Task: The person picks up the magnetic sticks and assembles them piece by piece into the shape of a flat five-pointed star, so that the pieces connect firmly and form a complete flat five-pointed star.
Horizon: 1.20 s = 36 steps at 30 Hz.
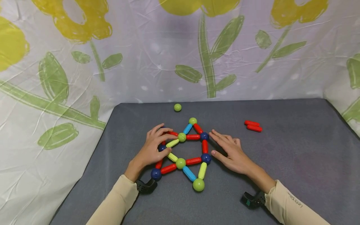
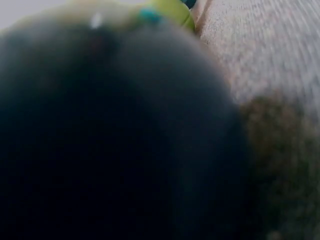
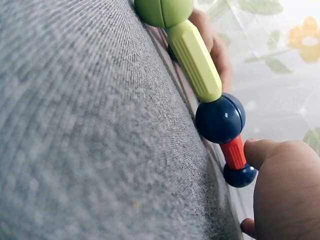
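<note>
A flat frame of magnetic rods and balls lies on the grey table, with red rods, blue rods, yellow-green rods, dark blue balls and green balls. Over its left side spreads my left hand, thumb by a yellow-green rod and fingers reaching across the upper left part, which they partly hide. My right hand lies beside the right edge, fingers extended toward two dark blue balls. In the right wrist view, the thumb is close to a red rod. A dark blurred shape fills most of the left wrist view.
A loose green ball sits near the table's back edge. Two loose red rods lie side by side at the back right. A white cloth printed with flowers hangs behind and along the sides of the table.
</note>
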Motion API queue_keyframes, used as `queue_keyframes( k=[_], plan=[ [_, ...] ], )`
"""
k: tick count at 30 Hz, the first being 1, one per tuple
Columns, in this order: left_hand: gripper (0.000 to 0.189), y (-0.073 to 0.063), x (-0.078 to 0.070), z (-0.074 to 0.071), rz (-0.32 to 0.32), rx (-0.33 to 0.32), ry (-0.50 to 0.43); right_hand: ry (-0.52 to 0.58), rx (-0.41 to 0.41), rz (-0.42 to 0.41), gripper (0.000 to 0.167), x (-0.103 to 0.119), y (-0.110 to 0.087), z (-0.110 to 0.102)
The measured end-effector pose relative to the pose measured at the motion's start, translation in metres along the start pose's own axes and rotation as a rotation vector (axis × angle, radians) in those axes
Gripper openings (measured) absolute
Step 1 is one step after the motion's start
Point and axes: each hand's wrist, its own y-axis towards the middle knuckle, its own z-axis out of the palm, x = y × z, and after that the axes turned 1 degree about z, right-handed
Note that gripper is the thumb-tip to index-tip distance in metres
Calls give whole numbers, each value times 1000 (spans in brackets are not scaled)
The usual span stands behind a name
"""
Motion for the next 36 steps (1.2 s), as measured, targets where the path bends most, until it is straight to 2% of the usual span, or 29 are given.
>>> queue_keyframes(
  k=[5, 9, 14, 18, 24, 29, 32, 36],
  plan=[
    [41, -2, 2, 1, -41, -22, -73, 23, -10, 17, 65, 0, 1, 0],
    [43, -3, 4, 2, -66, -3, -127, 52, -32, 36, 65, 0, 5, -1],
    [42, -3, 3, 2, -87, 25, -156, 172, -47, 87, 61, -4, 20, -6],
    [42, -3, 0, 1, -86, 48, -163, 276, -58, 142, 56, -16, 39, -7],
    [45, -4, -1, -1, -102, 90, -163, 321, -40, 159, 52, -35, 79, -8],
    [46, -9, 3, -6, -149, 123, -170, 365, -17, 190, 51, -46, 106, -7],
    [46, -13, 8, -10, -171, 104, -164, 366, -25, 212, 51, -49, 119, -4],
    [46, -18, 15, -15, -179, 44, -155, 354, -40, 221, 50, -49, 136, 3]
  ],
)
